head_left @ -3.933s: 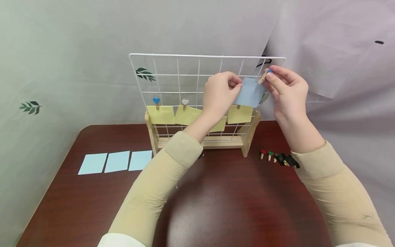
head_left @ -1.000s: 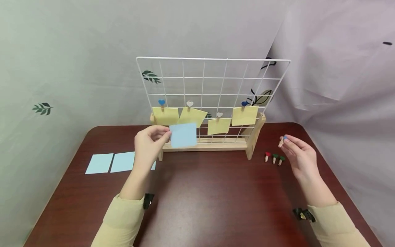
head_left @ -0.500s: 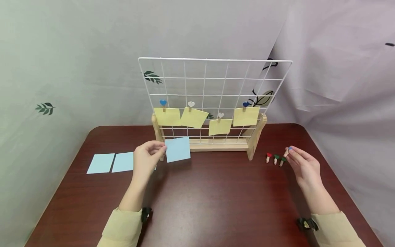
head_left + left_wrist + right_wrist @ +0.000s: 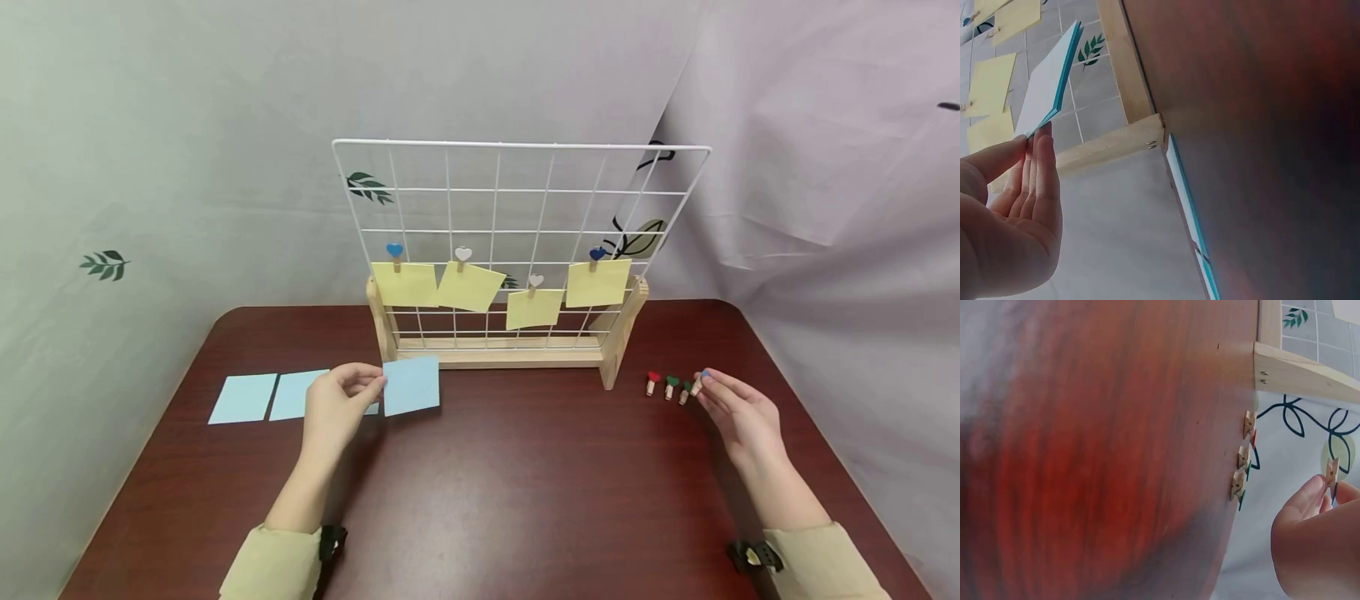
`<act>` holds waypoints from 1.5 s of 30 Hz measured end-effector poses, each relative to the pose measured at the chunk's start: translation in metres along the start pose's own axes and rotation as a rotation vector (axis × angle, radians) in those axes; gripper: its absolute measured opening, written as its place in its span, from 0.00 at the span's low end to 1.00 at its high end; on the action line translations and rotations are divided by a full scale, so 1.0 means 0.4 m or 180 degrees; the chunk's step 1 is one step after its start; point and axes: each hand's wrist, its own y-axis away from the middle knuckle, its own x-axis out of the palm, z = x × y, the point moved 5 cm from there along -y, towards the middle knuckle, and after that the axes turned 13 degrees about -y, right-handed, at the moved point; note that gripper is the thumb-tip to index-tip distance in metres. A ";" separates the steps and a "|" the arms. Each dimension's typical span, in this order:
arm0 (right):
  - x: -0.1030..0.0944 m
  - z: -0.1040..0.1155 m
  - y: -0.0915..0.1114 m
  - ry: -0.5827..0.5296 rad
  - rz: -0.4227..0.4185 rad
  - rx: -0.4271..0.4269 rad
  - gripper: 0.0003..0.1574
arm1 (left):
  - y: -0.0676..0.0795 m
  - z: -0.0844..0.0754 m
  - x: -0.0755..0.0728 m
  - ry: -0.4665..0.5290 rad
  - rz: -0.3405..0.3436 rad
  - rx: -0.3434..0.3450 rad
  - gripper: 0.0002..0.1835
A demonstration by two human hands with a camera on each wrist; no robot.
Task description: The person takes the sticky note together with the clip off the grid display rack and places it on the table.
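Observation:
My left hand (image 4: 337,412) pinches a light blue sticky note (image 4: 412,386) by its left edge, above the table in front of the rack. In the left wrist view this sticky note (image 4: 1050,78) shows layered blue edges between thumb and fingers. At the right, my right hand (image 4: 742,412) pinches a small wooden clothespin (image 4: 1332,474) with a blue heart. Just left of it lie a red-heart clothespin (image 4: 651,383) and two green-heart clothespins (image 4: 671,387). More light blue notes (image 4: 243,398) lie in a row at the left, one partly hidden behind my left hand.
A white wire grid rack (image 4: 521,145) on a wooden stand (image 4: 501,359) stands at the back of the dark red table (image 4: 517,475). Several yellow notes (image 4: 597,284) hang on it from clothespins with blue or white hearts (image 4: 463,253). A pale curtain (image 4: 225,167) is behind.
Both hands have come down from the grid's upper right and moved apart. The left, with the blue note, has moved left and toward me; the right, with the clothespin, is lower beside the loose clothespins.

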 end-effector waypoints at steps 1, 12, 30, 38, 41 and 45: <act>-0.001 -0.001 0.000 0.0002 0.0000 0.0011 0.22 | 0.001 0.004 -0.002 -0.0010 0.0010 -0.0007 0.06; -0.025 0.005 -0.004 0.0077 -0.0052 0.0062 0.22 | 0.014 0.056 -0.051 0.0001 0.0079 -0.0207 0.09; -0.058 0.030 -0.006 0.0379 -0.0106 0.0104 0.21 | 0.047 0.186 -0.134 0.0128 0.0244 -0.0564 0.16; -0.075 0.043 -0.010 0.0484 -0.0132 0.0169 0.21 | 0.061 0.247 -0.181 0.0001 0.0217 -0.0578 0.17; -0.080 0.045 -0.012 0.0607 -0.0142 0.0219 0.21 | 0.064 0.272 -0.200 -0.0085 0.0243 -0.0586 0.18; -0.091 0.050 -0.013 0.0845 -0.0216 0.0273 0.20 | 0.066 0.304 -0.224 -0.0257 0.0317 -0.0616 0.19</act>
